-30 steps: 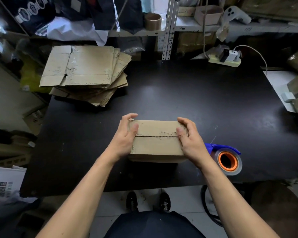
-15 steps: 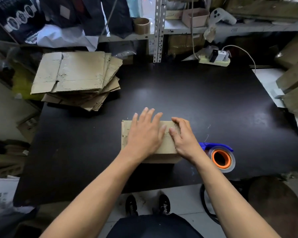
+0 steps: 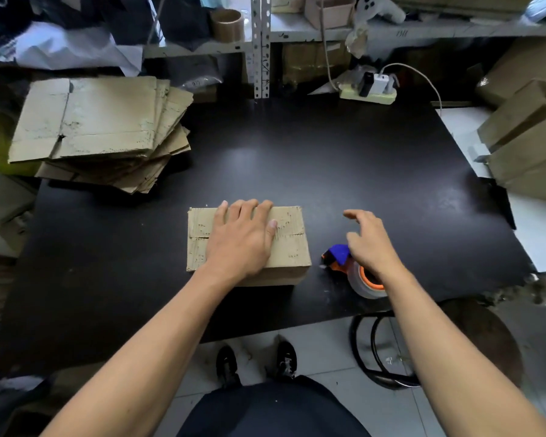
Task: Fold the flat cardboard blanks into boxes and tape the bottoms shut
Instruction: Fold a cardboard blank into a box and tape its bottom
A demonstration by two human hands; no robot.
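Pressing flat on the folded box (image 3: 289,244) at lower centre of the worktop (image 3: 360,171), the left hand (image 3: 241,239) keeps fingers straight; the right hand (image 3: 371,244) hovers relaxed, empty, over the tape dispenser (image 3: 341,257).

Both bare forearms reach forward; the left hand (image 3: 241,239) lies palm down with fingers straight and spread, while the right hand (image 3: 371,242) hangs raised, fingers loosely bent and parted, holding nothing
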